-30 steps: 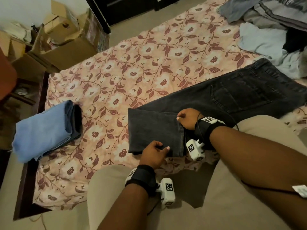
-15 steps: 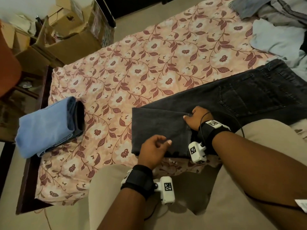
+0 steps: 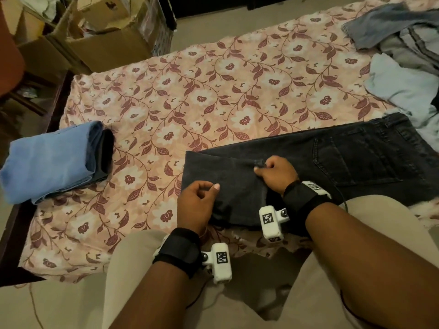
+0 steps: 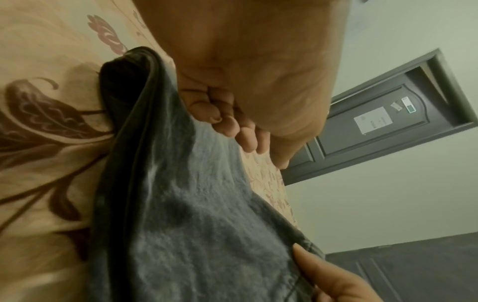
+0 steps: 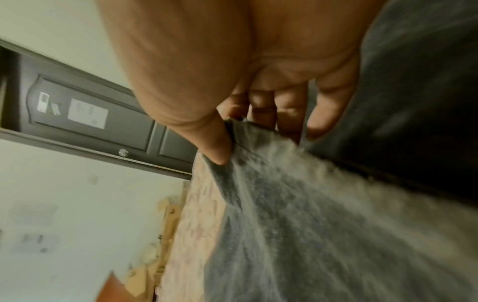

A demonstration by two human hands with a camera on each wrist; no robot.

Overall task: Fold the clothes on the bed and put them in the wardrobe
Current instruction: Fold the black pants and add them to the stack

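My right hand [image 3: 275, 173] pinches a corner of the dark jeans [image 3: 332, 160] between thumb and fingers [image 5: 261, 110]. My left hand [image 3: 197, 205] has its fingers curled against the jeans' near edge; whether it grips, I cannot tell. The jeans lie across the bed [image 3: 190, 91], folded clothes [image 3: 52, 160] well to their left.

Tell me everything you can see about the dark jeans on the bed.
The dark jeans are charcoal, faded denim with a stitched back pocket facing up. They lie across the floral bedsheet, waist toward the unfolded clothes pile, leg end folded back over itself. The right hand pinches the folded layer's edge; the left hand grips its near edge. The jeans stay apart from the folded blue stack.
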